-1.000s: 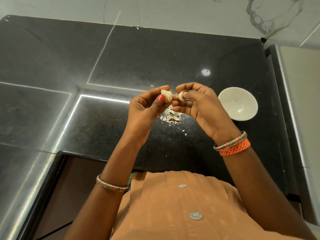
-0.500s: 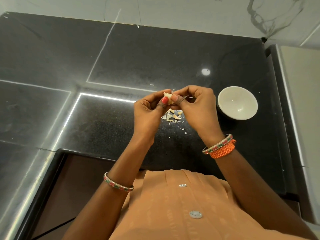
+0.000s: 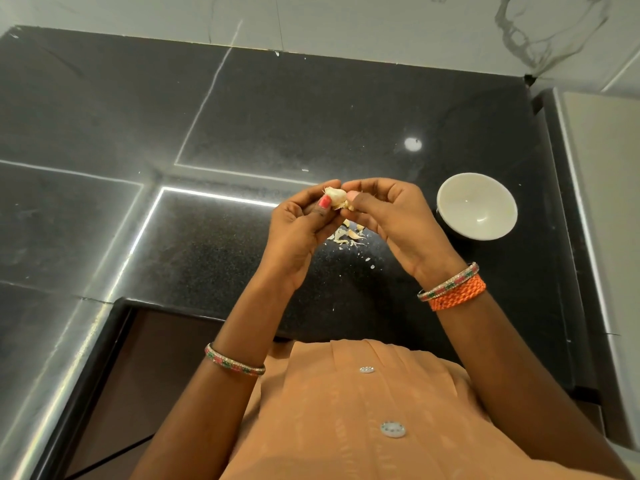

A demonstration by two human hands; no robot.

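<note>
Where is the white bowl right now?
In the head view, the white bowl sits on the black countertop at the right, just beyond the right hand, which pinches a garlic clove with the left hand; peel scraps lie to the bowl's left.

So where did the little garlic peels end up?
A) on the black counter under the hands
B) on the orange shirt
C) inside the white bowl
A: the peels lie on the black counter, below the left hand and right hand that pinch the garlic. The white bowl beside them shows nothing inside.
</note>
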